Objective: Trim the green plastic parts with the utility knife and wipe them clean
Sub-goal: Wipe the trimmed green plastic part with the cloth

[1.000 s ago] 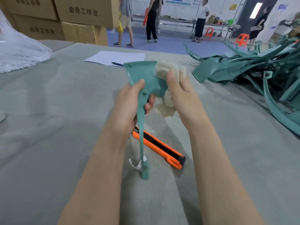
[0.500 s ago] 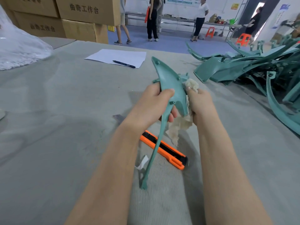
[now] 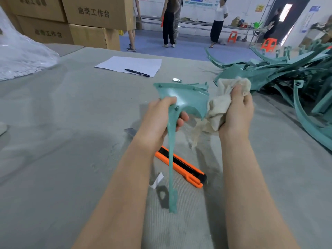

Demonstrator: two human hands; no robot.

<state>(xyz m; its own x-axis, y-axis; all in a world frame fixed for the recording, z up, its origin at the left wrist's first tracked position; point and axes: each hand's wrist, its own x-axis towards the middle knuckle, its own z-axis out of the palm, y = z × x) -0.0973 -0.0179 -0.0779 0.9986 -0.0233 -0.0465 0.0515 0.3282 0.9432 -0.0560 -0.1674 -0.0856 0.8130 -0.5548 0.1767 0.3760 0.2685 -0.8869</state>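
Since half a second ago, the green part (image 3: 186, 97) has turned its broad face toward me and the rag (image 3: 221, 105) has swung out to its right. My left hand (image 3: 158, 121) grips this one part at its neck, above the utility knife (image 3: 181, 167), and the thin stem hangs across the knife. My right hand (image 3: 237, 112) clutches the one bunched rag, up and right of the knife. One knife lies on the table (image 3: 53, 141), its far end hidden behind my wrist. Beyond it, one paper sheet (image 3: 129, 64) bears one pen (image 3: 137, 72). Right of the knife, the pile of green parts (image 3: 287, 76) is too tangled to count.
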